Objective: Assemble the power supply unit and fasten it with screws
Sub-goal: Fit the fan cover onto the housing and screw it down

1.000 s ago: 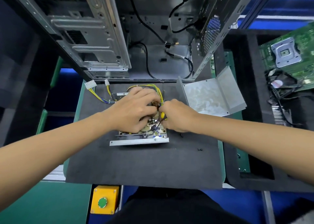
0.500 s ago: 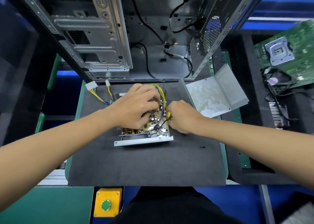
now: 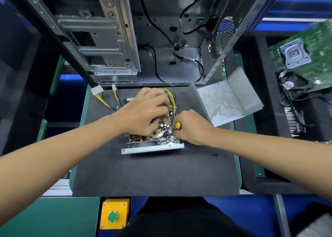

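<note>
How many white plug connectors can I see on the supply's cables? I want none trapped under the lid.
2: a wide white connector at the mat's far-left corner, and a small white connector just to its right. The hands may hide others.

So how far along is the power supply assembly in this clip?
Early to midway. Done: the circuit board sits in the open metal tray on the mat. In hand: the left hand rests on the board while the right hand grips a yellow-handled screwdriver at its right edge. Left: the metal cover lies apart to the right, and loose screws wait on the mat.
</note>
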Demonstrator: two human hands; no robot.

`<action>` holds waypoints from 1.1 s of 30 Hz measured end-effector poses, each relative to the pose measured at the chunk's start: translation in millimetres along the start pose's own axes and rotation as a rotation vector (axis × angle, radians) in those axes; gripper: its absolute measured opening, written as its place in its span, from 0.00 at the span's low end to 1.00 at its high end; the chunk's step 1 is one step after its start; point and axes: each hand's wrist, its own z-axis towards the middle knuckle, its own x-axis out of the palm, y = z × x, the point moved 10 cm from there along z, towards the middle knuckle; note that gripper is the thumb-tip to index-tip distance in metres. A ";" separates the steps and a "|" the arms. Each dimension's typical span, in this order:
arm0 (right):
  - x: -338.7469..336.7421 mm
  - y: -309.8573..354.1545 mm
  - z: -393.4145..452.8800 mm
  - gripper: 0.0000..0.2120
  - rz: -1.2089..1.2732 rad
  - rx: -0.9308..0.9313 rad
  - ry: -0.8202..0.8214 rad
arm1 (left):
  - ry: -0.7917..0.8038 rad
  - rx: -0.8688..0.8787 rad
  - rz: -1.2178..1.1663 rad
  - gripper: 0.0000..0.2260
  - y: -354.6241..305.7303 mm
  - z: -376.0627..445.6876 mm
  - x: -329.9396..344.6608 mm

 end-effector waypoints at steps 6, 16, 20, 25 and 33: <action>-0.5 7.2 0.3 0.05 -0.109 -0.037 -0.011 | 0.001 0.000 -0.002 0.05 -0.7 2.4 -0.6; 2.3 7.3 10.5 0.02 -0.110 0.006 0.017 | 0.004 0.001 -0.010 0.05 -0.1 3.5 -1.0; 4.0 1.1 7.2 0.04 0.046 0.009 -0.015 | 0.004 0.000 -0.010 0.05 1.4 3.3 -1.0; 3.8 -0.3 3.6 0.04 0.141 0.005 -0.040 | 0.003 0.006 -0.006 0.05 0.4 4.0 -0.2; 6.0 -4.0 -2.8 0.07 0.201 0.058 -0.085 | 0.002 0.011 0.004 0.05 -1.0 4.5 -1.0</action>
